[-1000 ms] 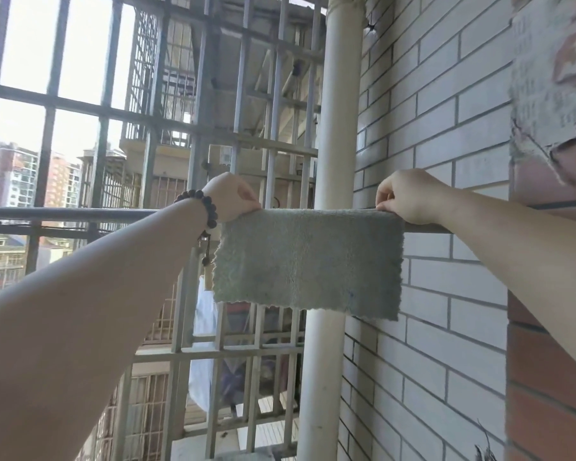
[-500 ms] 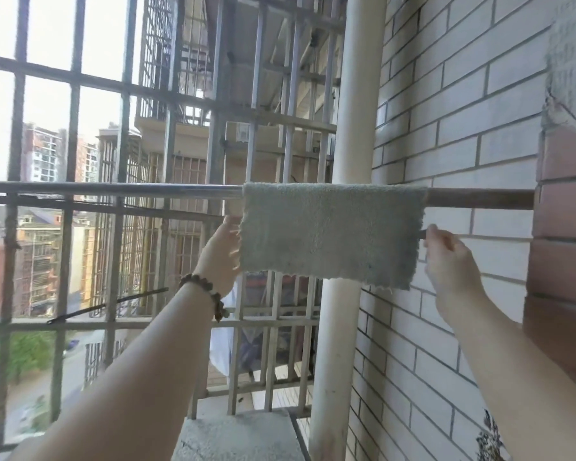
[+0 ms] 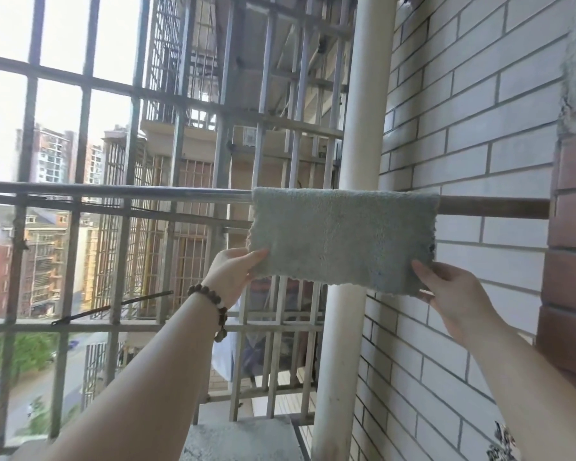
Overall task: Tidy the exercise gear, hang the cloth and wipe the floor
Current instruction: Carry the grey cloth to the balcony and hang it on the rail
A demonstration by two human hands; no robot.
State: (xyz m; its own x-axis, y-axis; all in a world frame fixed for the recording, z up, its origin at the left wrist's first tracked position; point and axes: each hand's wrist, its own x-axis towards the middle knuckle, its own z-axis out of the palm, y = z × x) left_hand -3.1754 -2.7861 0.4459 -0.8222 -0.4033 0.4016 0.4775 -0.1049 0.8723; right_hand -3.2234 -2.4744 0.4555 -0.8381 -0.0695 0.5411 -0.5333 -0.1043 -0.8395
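Reaching up from the lower left, my left forearm carries a bead bracelet [image 3: 213, 304] at the wrist, and behind it stands the window grille [image 3: 80, 207] with apartment blocks beyond. My left hand [image 3: 231, 272] pinches the lower left corner of the cloth [image 3: 341, 237], thumb on the near face and the other fingers tucked behind it. A horizontal rail [image 3: 113, 191] runs across from the left edge to the brick pillar on the right, and the grey-green cloth hangs folded over it near its right end, its top edge lying along the rail and its lower edge loose. Behind the cloth a pale vertical pipe [image 3: 363, 111] rises past the rail. My right hand [image 3: 453, 294] holds the lower right corner, thumb laid on the front and fingers curled behind the fabric. To the right is the white tiled wall [image 3: 479, 128], then the red brick pillar [image 3: 572, 261] at the right edge.
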